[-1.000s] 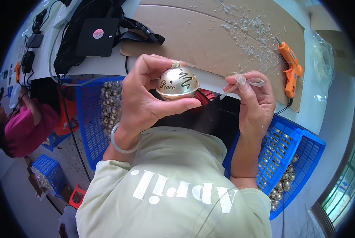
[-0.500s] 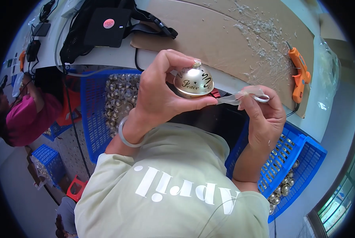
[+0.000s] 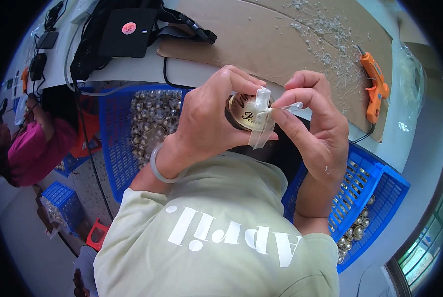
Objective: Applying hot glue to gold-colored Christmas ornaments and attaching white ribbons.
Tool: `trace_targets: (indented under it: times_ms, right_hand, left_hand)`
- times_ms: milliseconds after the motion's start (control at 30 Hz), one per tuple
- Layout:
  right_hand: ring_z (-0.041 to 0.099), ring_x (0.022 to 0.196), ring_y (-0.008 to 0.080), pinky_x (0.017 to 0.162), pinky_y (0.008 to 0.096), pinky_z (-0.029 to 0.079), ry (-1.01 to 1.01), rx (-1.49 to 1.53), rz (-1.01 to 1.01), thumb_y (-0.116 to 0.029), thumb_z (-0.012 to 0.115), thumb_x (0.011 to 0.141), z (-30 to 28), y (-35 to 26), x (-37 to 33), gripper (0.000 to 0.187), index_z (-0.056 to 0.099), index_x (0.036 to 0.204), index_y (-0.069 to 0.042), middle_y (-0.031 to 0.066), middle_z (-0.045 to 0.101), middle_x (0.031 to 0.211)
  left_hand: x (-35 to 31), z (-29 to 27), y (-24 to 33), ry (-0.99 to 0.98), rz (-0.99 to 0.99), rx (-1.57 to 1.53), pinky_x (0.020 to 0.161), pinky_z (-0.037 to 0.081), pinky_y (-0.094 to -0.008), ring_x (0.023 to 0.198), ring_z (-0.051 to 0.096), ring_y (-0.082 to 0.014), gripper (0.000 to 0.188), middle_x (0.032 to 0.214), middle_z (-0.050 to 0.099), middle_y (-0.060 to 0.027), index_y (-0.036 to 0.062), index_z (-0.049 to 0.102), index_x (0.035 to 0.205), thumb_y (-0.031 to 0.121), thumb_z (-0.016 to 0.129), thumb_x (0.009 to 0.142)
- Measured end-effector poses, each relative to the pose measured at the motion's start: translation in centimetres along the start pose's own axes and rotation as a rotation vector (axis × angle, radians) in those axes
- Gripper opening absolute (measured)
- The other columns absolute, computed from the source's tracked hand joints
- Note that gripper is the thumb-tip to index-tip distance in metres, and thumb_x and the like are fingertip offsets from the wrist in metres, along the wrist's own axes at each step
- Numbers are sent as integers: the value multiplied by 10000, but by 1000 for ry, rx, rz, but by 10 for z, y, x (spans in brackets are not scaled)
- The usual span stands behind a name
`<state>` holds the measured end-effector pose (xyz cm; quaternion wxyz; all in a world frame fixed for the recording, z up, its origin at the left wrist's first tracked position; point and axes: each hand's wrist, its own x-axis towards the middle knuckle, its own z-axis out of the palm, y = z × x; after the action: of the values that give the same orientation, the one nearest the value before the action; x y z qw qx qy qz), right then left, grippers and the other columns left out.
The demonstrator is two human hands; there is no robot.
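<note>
Head view: nearest, along the lower edge of the frame, spreads a pale green T-shirt [image 3: 216,232] with white lettering. Above it, at the centre, the left hand [image 3: 201,119], a pale bangle [image 3: 157,163] on its wrist, keeps a curled grip around a gold bell ornament [image 3: 242,115] with dark script. Just right of it, the right hand [image 3: 325,133] has a narrow grip, thumb and forefinger pinching a sheer white ribbon bow [image 3: 262,123] that overlaps the bell's right side; whether they touch cannot be told. Blue plastic baskets holding small metallic bells flank the person, at left centre [image 3: 113,143] and lower right [image 3: 397,198]. Beyond, across the top, a white table [image 3: 142,73] carries brown cardboard [image 3: 256,39], an orange glue gun [image 3: 374,86] at upper right and stringy translucent scraps [image 3: 325,39]. Farther off, at the left edge, sits a co-worker in magenta [image 3: 41,148].
</note>
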<state>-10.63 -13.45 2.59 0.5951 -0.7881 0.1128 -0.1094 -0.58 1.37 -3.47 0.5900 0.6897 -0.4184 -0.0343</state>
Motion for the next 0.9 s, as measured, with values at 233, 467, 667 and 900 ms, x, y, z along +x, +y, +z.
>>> trace_targets:
  times_ms: [233, 467, 667, 900]
  right_hand:
    - [468, 1008, 162, 892, 276, 349, -15, -145, -43, -52, 751, 746, -1, 8, 8, 161, 649, 869, -40, 58, 506, 1028]
    - [464, 991, 151, 868, 262, 350, -7, -165, -19, -52, 747, 742, -1, 8, 11, 149, 642, 849, -47, 52, 508, 1012]
    - [457, 976, 145, 845, 259, 349, -18, -186, -11, -59, 749, 736, -2, 7, 11, 162, 629, 845, -51, 51, 508, 1007]
    - [457, 966, 152, 834, 262, 351, 322, -291, -120, -63, 740, 757, 13, -6, -6, 166, 626, 879, -65, 54, 493, 1019]
  left_hand:
    - [-3, -5, 5, -64, -68, 7, 593, 532, -300, 706, 658, -228, 612, 887, 627, -79, 64, 527, 942, 265, 924, 523]
    - [-1, -4, 4, -68, -17, 20, 579, 536, -290, 677, 657, -213, 609, 879, 627, -76, 58, 525, 939, 265, 923, 527]
    - [0, -7, 6, -95, 19, 74, 565, 542, -273, 658, 658, -197, 607, 873, 629, -79, 52, 523, 939, 254, 922, 529]
    - [0, -4, 2, -36, -29, 23, 595, 533, -294, 714, 656, -222, 617, 891, 628, -82, 60, 526, 943, 254, 925, 515]
